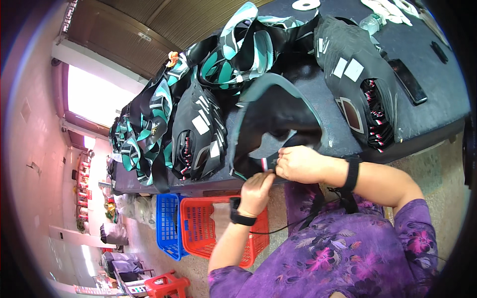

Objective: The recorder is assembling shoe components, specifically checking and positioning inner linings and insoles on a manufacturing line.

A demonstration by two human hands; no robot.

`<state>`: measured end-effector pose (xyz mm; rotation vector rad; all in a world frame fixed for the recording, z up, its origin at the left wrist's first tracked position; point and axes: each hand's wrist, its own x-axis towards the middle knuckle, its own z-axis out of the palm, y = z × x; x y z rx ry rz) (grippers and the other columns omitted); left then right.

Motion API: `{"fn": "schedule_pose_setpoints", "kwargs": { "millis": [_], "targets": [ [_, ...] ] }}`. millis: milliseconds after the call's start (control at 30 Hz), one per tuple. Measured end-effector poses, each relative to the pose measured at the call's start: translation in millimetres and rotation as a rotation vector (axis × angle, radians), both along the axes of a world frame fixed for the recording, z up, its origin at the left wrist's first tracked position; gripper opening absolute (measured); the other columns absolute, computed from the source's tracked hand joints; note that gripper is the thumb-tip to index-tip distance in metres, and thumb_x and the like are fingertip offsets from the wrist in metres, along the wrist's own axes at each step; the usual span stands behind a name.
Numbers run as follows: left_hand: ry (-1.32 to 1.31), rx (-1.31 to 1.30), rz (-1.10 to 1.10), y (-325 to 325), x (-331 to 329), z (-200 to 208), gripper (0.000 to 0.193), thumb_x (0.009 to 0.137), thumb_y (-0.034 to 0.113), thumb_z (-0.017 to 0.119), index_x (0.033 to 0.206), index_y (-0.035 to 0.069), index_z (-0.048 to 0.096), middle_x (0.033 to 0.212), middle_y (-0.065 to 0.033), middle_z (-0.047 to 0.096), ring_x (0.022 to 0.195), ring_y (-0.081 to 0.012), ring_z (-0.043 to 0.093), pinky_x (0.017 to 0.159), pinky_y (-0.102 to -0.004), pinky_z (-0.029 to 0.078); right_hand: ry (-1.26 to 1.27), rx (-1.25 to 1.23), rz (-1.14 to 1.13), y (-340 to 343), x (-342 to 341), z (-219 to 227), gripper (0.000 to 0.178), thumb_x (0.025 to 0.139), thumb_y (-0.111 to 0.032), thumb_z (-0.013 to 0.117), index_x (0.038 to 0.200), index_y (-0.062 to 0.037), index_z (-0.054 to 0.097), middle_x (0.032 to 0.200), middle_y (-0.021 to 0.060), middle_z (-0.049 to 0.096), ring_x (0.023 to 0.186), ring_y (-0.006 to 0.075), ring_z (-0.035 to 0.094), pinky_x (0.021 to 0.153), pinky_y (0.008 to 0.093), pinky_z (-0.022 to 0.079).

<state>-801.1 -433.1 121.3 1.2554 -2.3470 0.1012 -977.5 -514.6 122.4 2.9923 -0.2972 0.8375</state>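
Observation:
At the table's front edge, my left hand (257, 194) and my right hand (301, 165) meet with their fingers closed. Both pinch the lower edge of a curved black panel (271, 111) with a grey-teal border, which lies bent on the table. A small red-and-white tag (264, 164) shows at that edge beside my fingers. Left of the panel lies a fanned stack of black cut pieces (201, 124) with white labels. A larger stack of similar black pieces (343, 49) lies to its right. My fingers cover the exact spot being gripped.
Teal-and-black strips (149, 121) are heaped along the left and far side of the dark table (427, 116). A phone (408, 82), a plastic bottle (371, 24) and a tape roll (305, 4) lie farther off. Red (196, 233) and blue baskets (168, 226) stand below the table.

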Motion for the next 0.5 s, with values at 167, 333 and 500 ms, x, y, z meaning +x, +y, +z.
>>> {"fn": "schedule_pose_setpoints", "kwargs": {
  "millis": [167,333,500],
  "targets": [
    [0.756,0.086,0.166,13,-72,-31,0.022,0.072,-0.001,0.059,0.093,-0.001,0.054,0.083,-0.0153,0.059,0.076,-0.0313,0.059,0.067,-0.0341,0.047,0.171,-0.407,-0.143,15,-14,56,0.017,0.061,-0.013,0.052,0.045,-0.0081,0.051,0.05,0.004,0.048,0.052,0.0187,0.05,0.094,0.0326,0.037],
    [0.218,-0.106,-0.049,3,-65,7,0.03,0.067,0.002,0.059,0.096,0.002,0.053,0.11,-0.0163,0.052,0.107,-0.0317,0.048,0.093,-0.0489,0.033,0.415,-0.551,-0.264,2,-44,52,0.015,0.062,-0.014,0.05,0.054,-0.0066,0.06,0.055,0.0045,0.053,0.071,0.0181,0.054,0.107,0.0374,0.018],
    [0.091,0.104,0.097,-20,-14,-11,0.045,0.076,0.009,0.048,0.119,-0.002,0.041,0.13,-0.0203,0.033,0.121,-0.0348,0.032,0.101,-0.0433,0.024,0.659,-0.573,-0.118,13,-58,48,0.022,0.066,-0.02,0.05,0.07,-0.0073,0.068,0.08,0.0072,0.062,0.096,0.0209,0.053,0.107,0.0404,0.013]
  ]
}}
